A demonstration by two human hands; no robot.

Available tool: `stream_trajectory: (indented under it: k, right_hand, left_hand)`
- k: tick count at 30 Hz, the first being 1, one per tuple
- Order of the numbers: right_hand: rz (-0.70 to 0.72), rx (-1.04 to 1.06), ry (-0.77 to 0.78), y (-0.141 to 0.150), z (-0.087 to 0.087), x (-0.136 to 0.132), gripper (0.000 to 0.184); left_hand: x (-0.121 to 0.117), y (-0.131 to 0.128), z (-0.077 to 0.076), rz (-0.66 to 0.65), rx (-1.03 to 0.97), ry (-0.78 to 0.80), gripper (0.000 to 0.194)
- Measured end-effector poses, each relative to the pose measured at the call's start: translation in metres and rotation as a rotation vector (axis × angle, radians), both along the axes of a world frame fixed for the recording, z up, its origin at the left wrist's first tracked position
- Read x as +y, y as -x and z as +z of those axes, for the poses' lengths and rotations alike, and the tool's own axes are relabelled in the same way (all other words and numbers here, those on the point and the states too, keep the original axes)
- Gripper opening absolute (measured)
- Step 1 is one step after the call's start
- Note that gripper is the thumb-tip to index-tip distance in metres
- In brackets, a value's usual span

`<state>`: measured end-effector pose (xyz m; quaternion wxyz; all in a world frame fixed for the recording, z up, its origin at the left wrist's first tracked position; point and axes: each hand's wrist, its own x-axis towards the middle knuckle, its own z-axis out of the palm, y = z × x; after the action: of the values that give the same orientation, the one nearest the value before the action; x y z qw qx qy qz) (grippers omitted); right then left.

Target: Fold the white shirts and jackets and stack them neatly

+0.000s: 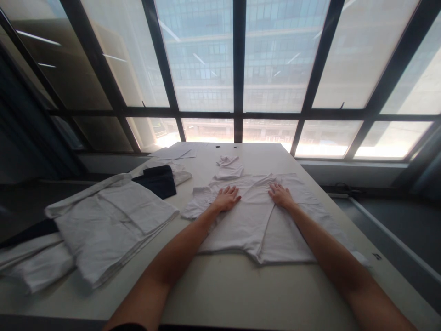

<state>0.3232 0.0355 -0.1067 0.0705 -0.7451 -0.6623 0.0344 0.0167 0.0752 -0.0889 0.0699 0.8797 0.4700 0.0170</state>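
Observation:
A white garment (241, 230), which looks like a shirt, lies spread over the middle of the table with creases and a long fold running down it. My left hand (227, 198) rests palm down on its left part, fingers stretched out. To the right, my right hand (281, 195) also lies flat on the cloth, its fingers slightly spread. Neither hand grips anything. A narrow crumpled white piece (229, 168) extends beyond the garment's far edge; whether it is joined to it I cannot tell. Bunched cloth (198, 202) shows left of my left hand.
Folded white cloth (117, 220) is stacked on the left, overhanging the table's edge. Beside it lie a dark folded cloth (160, 180) and another white bundle (181, 174). Papers (174, 152) lie at the far left of the white table (241, 294). Large windows stand beyond.

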Motion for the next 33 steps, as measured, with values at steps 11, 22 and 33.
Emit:
stream_trajectory:
  k: [11,22,33]
  right_hand:
    - [0.002,-0.01,-0.022,-0.001,-0.002,0.001,0.059]
    - [0.043,-0.033,0.035,-0.041,-0.009,0.01,0.066]
    - [-0.279,-0.021,0.034,-0.108,-0.002,0.009,0.066]
  left_hand:
    - [0.019,0.016,-0.007,0.356,-0.02,-0.144,0.065]
    - [0.011,0.013,-0.003,0.064,-0.029,-0.062,0.057]
    - [0.012,0.013,-0.008,0.073,-0.043,-0.068,0.057]
